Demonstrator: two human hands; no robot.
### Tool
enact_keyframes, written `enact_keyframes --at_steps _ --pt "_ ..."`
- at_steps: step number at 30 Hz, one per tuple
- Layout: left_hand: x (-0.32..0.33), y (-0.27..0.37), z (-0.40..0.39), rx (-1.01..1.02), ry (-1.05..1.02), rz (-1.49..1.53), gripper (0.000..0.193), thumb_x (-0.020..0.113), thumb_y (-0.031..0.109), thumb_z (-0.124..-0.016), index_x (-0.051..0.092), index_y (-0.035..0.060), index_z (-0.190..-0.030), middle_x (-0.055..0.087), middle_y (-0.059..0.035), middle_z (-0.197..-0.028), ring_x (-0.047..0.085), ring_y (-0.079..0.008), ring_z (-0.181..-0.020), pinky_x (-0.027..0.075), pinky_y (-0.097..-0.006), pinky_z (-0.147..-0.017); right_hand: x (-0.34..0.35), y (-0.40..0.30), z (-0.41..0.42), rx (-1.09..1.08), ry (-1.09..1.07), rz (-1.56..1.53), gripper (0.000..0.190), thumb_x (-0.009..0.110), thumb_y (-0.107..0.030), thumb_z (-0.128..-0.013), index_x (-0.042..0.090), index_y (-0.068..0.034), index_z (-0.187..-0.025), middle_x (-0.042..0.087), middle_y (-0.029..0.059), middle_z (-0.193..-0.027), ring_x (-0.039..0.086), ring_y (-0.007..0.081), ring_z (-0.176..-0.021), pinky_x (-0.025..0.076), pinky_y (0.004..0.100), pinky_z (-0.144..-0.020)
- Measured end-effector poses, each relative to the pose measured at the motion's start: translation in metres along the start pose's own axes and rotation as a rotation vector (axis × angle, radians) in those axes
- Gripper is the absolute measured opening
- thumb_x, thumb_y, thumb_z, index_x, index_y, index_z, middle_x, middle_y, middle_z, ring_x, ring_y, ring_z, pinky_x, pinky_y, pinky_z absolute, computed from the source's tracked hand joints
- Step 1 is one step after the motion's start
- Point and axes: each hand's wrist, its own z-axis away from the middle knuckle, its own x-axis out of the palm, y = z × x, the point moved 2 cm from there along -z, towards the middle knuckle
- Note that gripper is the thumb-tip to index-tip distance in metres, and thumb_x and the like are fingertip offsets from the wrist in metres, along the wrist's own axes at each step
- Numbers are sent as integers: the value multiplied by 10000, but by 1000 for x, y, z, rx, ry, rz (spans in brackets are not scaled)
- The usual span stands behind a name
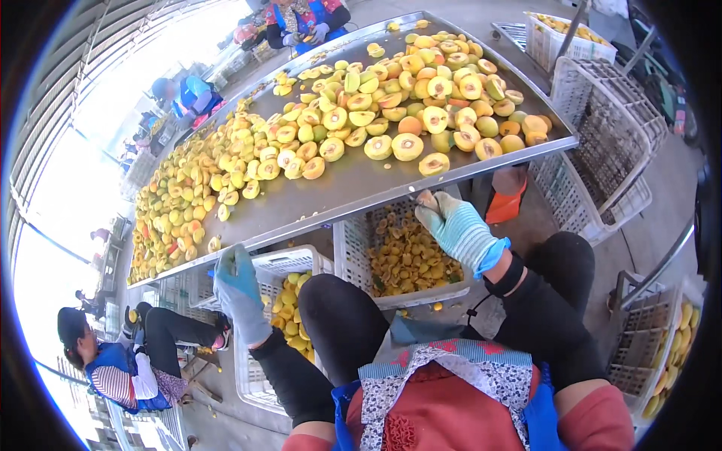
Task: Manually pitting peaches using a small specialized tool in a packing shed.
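My left hand (240, 296), in a grey and teal work glove, is at the near rim of a metal-topped table (361, 194); whether it holds anything is hidden. My right hand (459, 228), in a striped, pale teal glove, is just below the same rim, its stained fingertips drawn together. Nothing distinct shows between them. Beneath it a white plastic crate (352, 253) holds brownish fruit pieces (414, 253). Beside my left hand stands another white crate (256, 366) with yellow fruit halves (290, 307). Halved apricot-like fruit (338, 118), many with stones showing, lies heaped across the table.
Stacked crates (603, 135) stand at right, with a fruit-filled crate (657, 349) below them. An orange-red item (506, 203) is under the table. A seated co-worker (121, 366) is at lower left; another person (307, 25) works at the far side. My knees (341, 315) flank the middle crate.
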Motion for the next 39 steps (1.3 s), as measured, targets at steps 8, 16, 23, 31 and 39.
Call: enact_keyframes --at_steps 8,16,23,31,39 --pt "184 180 15 261 -560 56 466 612 421 -872 602 89 -1199 688 -167 -1073 645 -305 -1044 485 -396 -902 -52 17 -15 -209 321 119 178 592 -80 -849 609 -30 -1019 577 175 -891 588 355 -741 495 411 -636" --pt "280 193 12 269 -820 373 566 742 295 -745 607 19 -1221 674 -179 -1090 664 -248 -944 520 -343 -834 -78 -10 -9 118 373 -430 171 636 -114 -916 556 29 -963 618 121 -802 572 204 -707 458 320 -643" --pt "196 177 32 80 -819 1163 357 655 184 -865 645 -5 -1168 679 -58 -970 626 -114 -825 507 -243 -742 -51 -8 -12 182 294 -398 204 641 -143 -915 534 27 -953 614 118 -797 567 190 -705 463 328 -654" --pt "188 122 51 -326 -806 1847 437 488 381 -992 565 -7 -1177 636 -94 -970 607 -189 -936 500 -312 -845 33 -17 -2 139 22 -402 273 601 -261 -942 556 1 -1006 631 163 -793 598 266 -692 481 395 -650" --pt "168 94 44 -386 -705 1643 563 385 491 -1009 577 -8 -1184 635 -145 -969 633 -258 -826 541 -370 -739 48 -30 0 -41 -194 75 309 586 -339 -911 527 -35 -908 621 238 -683 617 435 -649 488 507 -595"
